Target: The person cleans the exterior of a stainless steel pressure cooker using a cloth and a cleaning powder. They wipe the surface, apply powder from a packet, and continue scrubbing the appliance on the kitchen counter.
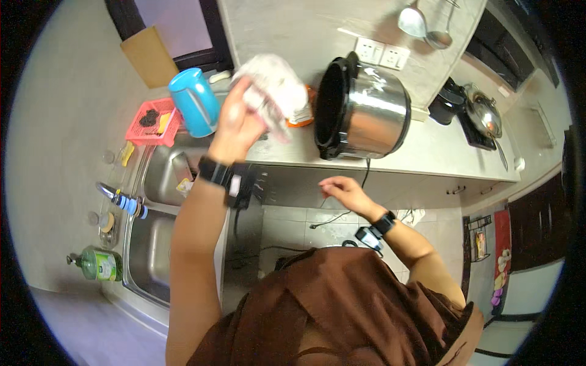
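My left hand (238, 121) grips a pale patterned cloth (277, 87), raised over the counter by the back wall; both are a little blurred. To the cloth's right, an electric pressure cooker (377, 110) with a steel body stands on the counter, its dark side turned left. Partly behind the cloth is an orange-and-white package (302, 116). A blue plastic jug (194, 103) is just left of my left hand. Lower right, in front of the counter's edge, my right hand (343, 190) hangs in the air with fingers loosely bent and nothing seen in them.
At left are a double steel sink (153, 247), a faucet (121, 199), a pink basket (155, 122) with scrubbers and a green pump bottle (100, 265). A lidded pan (483, 114) sits on the right counter. The cooker's cord (366, 174) hangs over the edge; a plug (316, 226) is near the floor.
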Demonstrator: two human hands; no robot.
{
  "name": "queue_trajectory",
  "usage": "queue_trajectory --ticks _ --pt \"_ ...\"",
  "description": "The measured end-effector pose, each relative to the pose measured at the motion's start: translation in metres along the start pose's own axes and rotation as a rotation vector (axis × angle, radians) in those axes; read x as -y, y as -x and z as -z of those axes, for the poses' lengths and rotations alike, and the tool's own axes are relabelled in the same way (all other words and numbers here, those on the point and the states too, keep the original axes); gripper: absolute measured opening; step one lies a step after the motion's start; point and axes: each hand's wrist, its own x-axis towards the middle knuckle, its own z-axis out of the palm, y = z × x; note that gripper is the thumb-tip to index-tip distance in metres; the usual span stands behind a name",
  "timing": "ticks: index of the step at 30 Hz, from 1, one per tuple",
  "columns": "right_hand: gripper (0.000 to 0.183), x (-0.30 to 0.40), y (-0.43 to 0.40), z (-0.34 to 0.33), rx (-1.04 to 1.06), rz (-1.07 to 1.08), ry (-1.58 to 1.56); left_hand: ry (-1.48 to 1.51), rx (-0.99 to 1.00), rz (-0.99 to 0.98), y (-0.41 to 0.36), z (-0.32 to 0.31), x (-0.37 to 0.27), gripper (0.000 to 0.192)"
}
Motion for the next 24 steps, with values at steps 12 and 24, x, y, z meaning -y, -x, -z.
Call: queue_trajectory --ticks 12,24 --pt "0.047 0.032 0.041 0.202 -0.572 0.513 0.455 -0.724 -0.081 -0.261 -0.159 -0.155 0.136 0.025" --pt "0.067 0.021 -0.006 0.195 -0.507 0.669 0.634 -2.63 0.428 -0.429 -0.137 -0.169 0.164 0.037"
